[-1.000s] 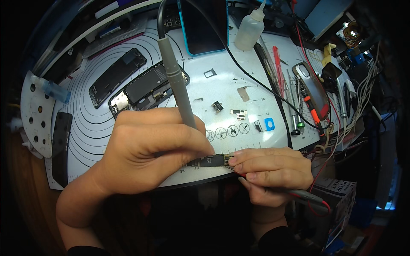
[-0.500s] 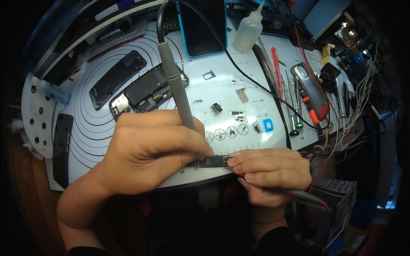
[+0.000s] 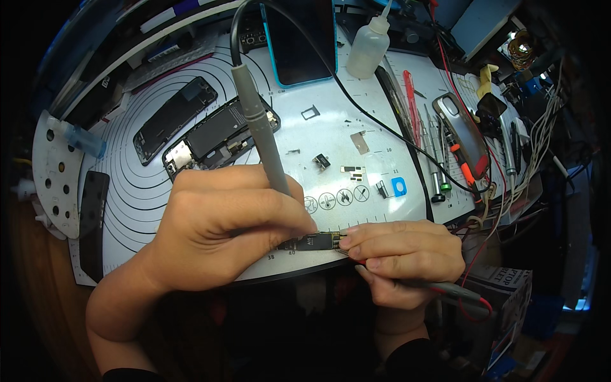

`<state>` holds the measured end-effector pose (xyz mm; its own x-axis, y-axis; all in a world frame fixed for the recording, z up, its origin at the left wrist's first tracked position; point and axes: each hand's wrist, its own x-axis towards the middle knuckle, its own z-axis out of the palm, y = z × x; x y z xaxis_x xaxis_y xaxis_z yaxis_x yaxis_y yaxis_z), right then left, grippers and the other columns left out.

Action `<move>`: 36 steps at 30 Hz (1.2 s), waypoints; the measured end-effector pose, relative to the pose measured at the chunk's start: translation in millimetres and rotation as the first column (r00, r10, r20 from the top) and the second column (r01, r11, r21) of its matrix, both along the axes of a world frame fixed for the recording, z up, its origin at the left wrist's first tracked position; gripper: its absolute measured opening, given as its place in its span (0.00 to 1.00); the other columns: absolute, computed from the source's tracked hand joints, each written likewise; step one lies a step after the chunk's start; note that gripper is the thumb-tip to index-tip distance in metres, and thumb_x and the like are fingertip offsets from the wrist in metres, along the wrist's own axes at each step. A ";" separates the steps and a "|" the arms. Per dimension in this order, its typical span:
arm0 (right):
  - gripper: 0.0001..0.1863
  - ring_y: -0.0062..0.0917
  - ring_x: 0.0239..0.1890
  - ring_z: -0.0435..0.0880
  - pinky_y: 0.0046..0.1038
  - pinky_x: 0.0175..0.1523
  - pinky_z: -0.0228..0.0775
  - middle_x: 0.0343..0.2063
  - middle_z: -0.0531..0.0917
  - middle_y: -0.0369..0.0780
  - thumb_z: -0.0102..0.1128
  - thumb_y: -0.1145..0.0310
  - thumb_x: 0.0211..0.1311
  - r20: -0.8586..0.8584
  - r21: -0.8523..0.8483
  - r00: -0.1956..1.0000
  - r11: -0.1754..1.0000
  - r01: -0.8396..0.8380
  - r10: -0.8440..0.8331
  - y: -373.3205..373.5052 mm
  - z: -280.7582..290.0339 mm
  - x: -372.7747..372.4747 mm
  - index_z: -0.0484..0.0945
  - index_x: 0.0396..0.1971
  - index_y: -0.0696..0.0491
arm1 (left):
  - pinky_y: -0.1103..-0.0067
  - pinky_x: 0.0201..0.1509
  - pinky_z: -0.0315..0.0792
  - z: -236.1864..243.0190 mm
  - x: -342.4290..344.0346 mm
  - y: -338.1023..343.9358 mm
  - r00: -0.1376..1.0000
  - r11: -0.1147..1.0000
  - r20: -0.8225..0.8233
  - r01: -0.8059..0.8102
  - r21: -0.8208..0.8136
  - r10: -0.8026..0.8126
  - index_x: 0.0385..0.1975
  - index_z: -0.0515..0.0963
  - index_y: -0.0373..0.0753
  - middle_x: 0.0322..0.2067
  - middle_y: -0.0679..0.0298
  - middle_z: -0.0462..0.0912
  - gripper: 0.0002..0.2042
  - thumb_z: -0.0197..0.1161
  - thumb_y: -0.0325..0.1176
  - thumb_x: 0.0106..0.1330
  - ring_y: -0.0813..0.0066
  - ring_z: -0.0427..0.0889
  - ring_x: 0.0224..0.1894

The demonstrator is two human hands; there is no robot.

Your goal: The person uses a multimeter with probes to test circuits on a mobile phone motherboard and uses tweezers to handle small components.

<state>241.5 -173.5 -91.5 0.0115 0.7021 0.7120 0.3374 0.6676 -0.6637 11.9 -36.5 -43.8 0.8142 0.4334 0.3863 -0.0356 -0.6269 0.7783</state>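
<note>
My left hand point(image 3: 223, 229) grips a grey soldering-iron handle point(image 3: 258, 130) like a pen, its tip hidden under my fingers and pointing down at a small black circuit board point(image 3: 315, 241) near the front edge of the white work mat point(image 3: 356, 102). My right hand point(image 3: 398, 254) is closed on a thin grey probe with a red wire point(image 3: 445, 290), its tip touching the right end of the board. Both hands rest on the mat's front edge.
Two opened phones point(image 3: 210, 137) and a black strip point(image 3: 92, 216) lie at the left of the mat. A blue-edged phone point(image 3: 299, 38) and a squeeze bottle point(image 3: 369, 48) stand at the back. Small parts point(image 3: 359, 172), screwdrivers point(image 3: 433, 159) and tangled wires point(image 3: 534, 146) lie to the right.
</note>
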 end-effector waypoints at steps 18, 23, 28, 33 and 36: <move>0.11 0.43 0.36 0.96 0.39 0.44 0.92 0.30 0.91 0.48 0.73 0.89 0.45 0.005 -0.003 1.000 1.000 0.017 -0.017 -1.3 1.7 -1.2 0.81 0.26 0.59 | 0.78 0.40 0.82 0.1 0.5 -0.2 1.000 1.000 0.004 0.002 -0.001 -0.002 0.38 0.91 0.34 0.35 0.55 0.91 0.08 0.74 0.20 0.60 0.69 0.91 0.35; 0.11 0.43 0.36 0.96 0.39 0.44 0.92 0.30 0.91 0.48 0.73 0.89 0.45 0.005 -0.006 1.000 1.000 0.024 -0.024 -2.4 1.0 -2.1 0.81 0.26 0.59 | 0.78 0.40 0.82 0.8 0.1 -0.2 1.000 1.000 0.004 0.003 0.005 -0.003 0.38 0.91 0.34 0.36 0.55 0.91 0.07 0.74 0.20 0.61 0.69 0.91 0.35; 0.12 0.44 0.37 0.96 0.40 0.44 0.92 0.30 0.91 0.48 0.73 0.89 0.45 -0.006 -0.002 1.000 1.000 0.013 -0.013 -2.5 -1.4 -1.2 0.81 0.27 0.59 | 0.78 0.38 0.81 -0.4 0.7 -0.5 1.000 1.000 0.014 0.001 -0.010 -0.001 0.39 0.90 0.34 0.35 0.59 0.90 0.09 0.75 0.16 0.60 0.69 0.90 0.35; 0.12 0.44 0.37 0.96 0.39 0.45 0.92 0.31 0.91 0.48 0.73 0.89 0.46 -0.015 -0.002 1.000 1.000 -0.007 0.007 -2.1 -2.7 -0.4 0.81 0.28 0.59 | 0.77 0.40 0.81 1.3 0.0 -1.1 1.000 1.000 -0.014 -0.002 -0.022 0.001 0.39 0.90 0.34 0.35 0.58 0.90 0.09 0.74 0.16 0.61 0.67 0.90 0.35; 0.11 0.44 0.37 0.96 0.39 0.45 0.92 0.32 0.91 0.48 0.73 0.88 0.46 -0.014 -0.002 1.000 1.000 -0.015 0.015 -2.7 -1.9 0.6 0.81 0.29 0.60 | 0.77 0.41 0.81 2.6 0.5 -1.5 1.000 1.000 -0.017 0.003 -0.030 -0.003 0.39 0.90 0.34 0.36 0.58 0.90 0.08 0.74 0.16 0.61 0.67 0.90 0.36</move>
